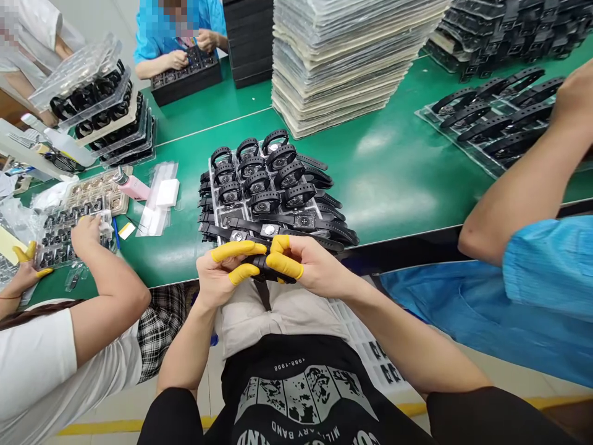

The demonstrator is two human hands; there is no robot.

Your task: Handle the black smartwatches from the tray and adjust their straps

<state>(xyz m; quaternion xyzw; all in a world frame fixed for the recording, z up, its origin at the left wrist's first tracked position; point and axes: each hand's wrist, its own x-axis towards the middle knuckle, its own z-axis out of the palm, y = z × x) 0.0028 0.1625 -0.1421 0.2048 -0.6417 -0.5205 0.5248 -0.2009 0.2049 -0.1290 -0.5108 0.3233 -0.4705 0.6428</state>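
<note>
My left hand [221, 272] and my right hand [303, 262] meet over my lap, just below the green table's [393, 179] front edge. Both wear yellow finger cots on thumb and forefinger. Together they pinch a black watch [263, 267] whose strap hangs down between them. Right beyond my fingers stands a clear tray [214, 185] packed with several black watches; the far ones are buckled into loops, the near ones lie flat with straps spread.
A tall stack of clear trays [343, 55] rises at the back. A co-worker's arm [519, 191] reaches to a watch tray [500, 120] on the right. On the left another person's hands [86, 232] work at small-parts trays [69, 216]. A person in blue sits opposite.
</note>
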